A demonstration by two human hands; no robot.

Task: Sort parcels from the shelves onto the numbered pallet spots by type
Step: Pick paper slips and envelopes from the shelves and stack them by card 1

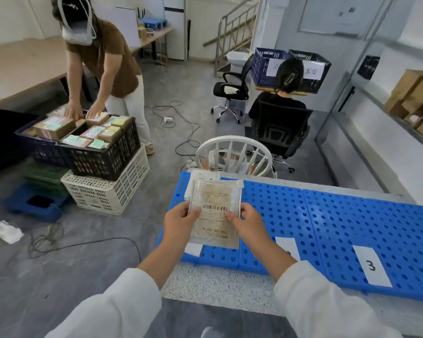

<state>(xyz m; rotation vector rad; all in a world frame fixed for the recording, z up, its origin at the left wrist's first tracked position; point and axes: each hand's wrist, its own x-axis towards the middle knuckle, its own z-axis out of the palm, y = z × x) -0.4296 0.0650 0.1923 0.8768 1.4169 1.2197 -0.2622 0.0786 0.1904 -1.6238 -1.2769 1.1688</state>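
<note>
I hold a flat parcel (215, 211) in a clear bag with a printed barcode label, over the left end of the blue perforated pallet (291, 215). My left hand (181, 222) pinches its left edge and my right hand (248, 222) pinches its right edge, thumbs on the label. Another flat white parcel (204, 177) lies on the pallet just beyond it. White number cards sit along the pallet's near edge; one reads 3 (371, 265), the others are partly hidden by my arms.
A person (103, 54) bends over a black crate (103, 152) full of boxed parcels, stacked on a white crate (108, 191) at left. A white chair (232, 154) stands behind the pallet, and a seated person (281, 106) beyond it. Cables (181, 123) trail across the floor. Cardboard boxes (418, 98) sit at right.
</note>
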